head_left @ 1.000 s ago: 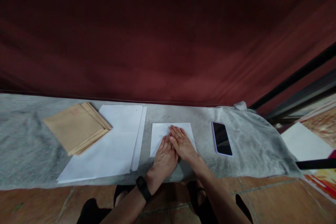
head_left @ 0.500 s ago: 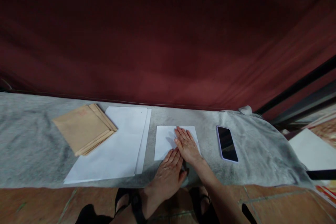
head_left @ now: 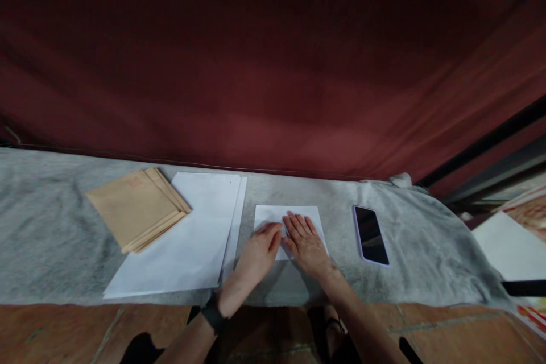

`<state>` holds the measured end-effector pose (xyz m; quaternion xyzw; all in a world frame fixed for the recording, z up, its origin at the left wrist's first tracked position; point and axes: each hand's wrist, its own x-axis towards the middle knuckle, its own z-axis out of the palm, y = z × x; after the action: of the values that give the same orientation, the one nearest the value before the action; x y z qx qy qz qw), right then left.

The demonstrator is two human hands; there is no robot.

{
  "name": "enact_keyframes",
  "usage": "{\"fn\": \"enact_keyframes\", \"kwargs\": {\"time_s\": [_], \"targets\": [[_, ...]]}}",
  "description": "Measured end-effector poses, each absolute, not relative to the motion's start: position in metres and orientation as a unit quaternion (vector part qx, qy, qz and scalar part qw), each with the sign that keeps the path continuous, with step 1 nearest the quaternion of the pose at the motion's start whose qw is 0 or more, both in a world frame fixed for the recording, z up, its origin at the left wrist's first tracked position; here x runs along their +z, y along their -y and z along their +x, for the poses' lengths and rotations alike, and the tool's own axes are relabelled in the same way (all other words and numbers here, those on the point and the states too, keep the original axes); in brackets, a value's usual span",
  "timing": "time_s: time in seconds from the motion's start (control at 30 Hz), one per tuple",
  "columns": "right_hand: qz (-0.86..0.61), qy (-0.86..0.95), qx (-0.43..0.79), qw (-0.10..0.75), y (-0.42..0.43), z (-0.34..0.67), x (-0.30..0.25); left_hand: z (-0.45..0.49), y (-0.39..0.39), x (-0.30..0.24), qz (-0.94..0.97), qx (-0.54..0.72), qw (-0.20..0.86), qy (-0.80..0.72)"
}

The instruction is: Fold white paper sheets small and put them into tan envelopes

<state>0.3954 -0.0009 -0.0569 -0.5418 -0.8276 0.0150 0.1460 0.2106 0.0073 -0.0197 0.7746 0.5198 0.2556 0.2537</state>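
Observation:
A small folded-looking white sheet of paper (head_left: 305, 210) lies flat on the grey cloth in front of me. Spread out with its palm down, my right hand (head_left: 306, 242) rests on the sheet's right half. My left hand (head_left: 261, 245) is closed over the left half, fingers curled and thumb near the fingertips, beside my right hand. Whether it pinches anything is hidden. A dark band (head_left: 213, 314) circles my left wrist.
Large white sheets (head_left: 191, 250) lie to the left, with a stack of brown envelopes (head_left: 136, 205) overlapping them. A phone (head_left: 371, 235) lies right of the hands. The grey cloth (head_left: 426, 250) meets a dark red fabric wall (head_left: 273, 96) behind.
My left hand has moved forward from the sheet's lower edge onto its left half, its straight fingers now curled. My right hand stays flat on the sheet, fingers slightly more spread.

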Motion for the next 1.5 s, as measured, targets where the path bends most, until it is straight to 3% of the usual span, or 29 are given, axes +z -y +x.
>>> {"fn": "enact_keyframes", "kwargs": {"time_s": [0.3,0.43,0.57,0.7,0.9,1.13,1.5], "targets": [[-0.488,0.851,0.123,0.15,0.026,0.404,-0.047,0.22,-0.018,-0.059,0.848,0.169,0.044,-0.5],[-0.453,0.848,0.228,0.157,0.034,0.414,-0.033,0.22,-0.02,-0.064,0.85,0.152,0.018,-0.504],[-0.48,0.781,0.317,0.243,0.032,0.424,-0.027,0.223,-0.02,-0.061,0.831,0.151,0.015,-0.535],[-0.6,0.694,0.247,0.313,0.017,0.421,-0.035,0.233,-0.018,-0.057,0.843,0.171,0.016,-0.51],[-0.609,0.756,0.101,0.218,-0.003,0.398,-0.053,0.249,-0.022,-0.06,0.853,0.145,0.013,-0.501],[-0.634,0.756,0.039,0.16,-0.011,0.396,-0.063,0.239,-0.03,-0.067,0.831,0.151,-0.006,-0.536],[-0.692,0.696,0.01,0.191,-0.002,0.421,-0.062,0.217,-0.025,-0.071,0.783,0.187,-0.007,-0.593]]}}
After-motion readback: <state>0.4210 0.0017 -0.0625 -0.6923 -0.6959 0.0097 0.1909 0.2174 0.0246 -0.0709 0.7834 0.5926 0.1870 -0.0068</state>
